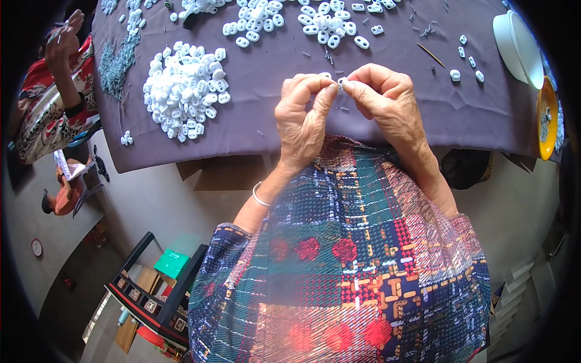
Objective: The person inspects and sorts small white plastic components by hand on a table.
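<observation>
My left hand (302, 113) and my right hand (385, 101) meet over the near part of the table, thumbs and forefingers pinched together. Between the fingertips is a small white two-hole cord lock piece (341, 81), mostly covered by the fingers. Both hands grip it. Just beyond the fingers lie several tiny metal springs (328, 57), and one more spring (343, 109) rests between my wrists. To the left of my left hand sits a large heap of white cord lock pieces (184, 91).
A dark cloth covers the table (254, 115). More white pieces (327, 24) lie at the far side, beside a thin pointed stick (431, 54). A white tub (514, 48) and a yellow dish (546, 142) stand right. Far left are a spring heap (119, 66) and another person's hands (63, 45).
</observation>
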Demonstrator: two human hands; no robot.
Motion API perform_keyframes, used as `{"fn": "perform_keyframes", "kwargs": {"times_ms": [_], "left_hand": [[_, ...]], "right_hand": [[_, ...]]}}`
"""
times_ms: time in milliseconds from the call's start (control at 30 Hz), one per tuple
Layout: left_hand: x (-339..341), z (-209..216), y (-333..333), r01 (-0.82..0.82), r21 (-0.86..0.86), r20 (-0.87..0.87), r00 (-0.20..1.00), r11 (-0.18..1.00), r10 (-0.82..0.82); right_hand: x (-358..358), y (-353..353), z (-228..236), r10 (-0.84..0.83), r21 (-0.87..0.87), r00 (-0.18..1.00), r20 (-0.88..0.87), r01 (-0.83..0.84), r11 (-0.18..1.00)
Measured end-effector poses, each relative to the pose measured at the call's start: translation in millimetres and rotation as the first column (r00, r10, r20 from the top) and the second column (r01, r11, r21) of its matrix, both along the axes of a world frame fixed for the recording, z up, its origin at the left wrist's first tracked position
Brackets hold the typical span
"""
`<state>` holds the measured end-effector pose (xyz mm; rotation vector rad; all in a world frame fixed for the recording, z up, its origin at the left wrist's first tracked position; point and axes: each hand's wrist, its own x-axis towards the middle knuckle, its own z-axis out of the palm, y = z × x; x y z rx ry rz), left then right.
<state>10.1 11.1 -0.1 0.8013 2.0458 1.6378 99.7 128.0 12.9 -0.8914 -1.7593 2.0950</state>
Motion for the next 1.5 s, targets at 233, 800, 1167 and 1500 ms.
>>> {"fn": "perform_keyframes", "kwargs": {"times_ms": [233, 800, 1167, 1500], "left_hand": [[-2.1, 2.7, 0.8, 0.005, -0.004, -0.046, 0.999, 1.0, -0.005], [-44.8, -1.5, -18.2, -0.104, -0.218, -0.549, 0.835, 0.97, -0.034], [-32.4, 2.1, 4.7, -0.011, -0.424, -0.647, 0.703, 0.905, -0.295], [-21.3, 6.7, 3.1, 0.072, -0.138, 0.037, 0.997, 0.988, -0.068]], "right_hand": [[-0.7, 2.0, 3.9, -0.002, -0.027, 1.0, 0.013, 0.002, 1.0], [5.0, 12.4, -2.4, -0.13, -0.038, 0.991, 0.04, 0.131, 0.991], [9.2, 12.8, -1.8, -0.167, -0.098, 0.985, 0.038, 0.17, 0.981], [11.6, 13.5, -2.7, -0.17, -0.143, 0.985, 0.017, 0.171, 0.975]]}}
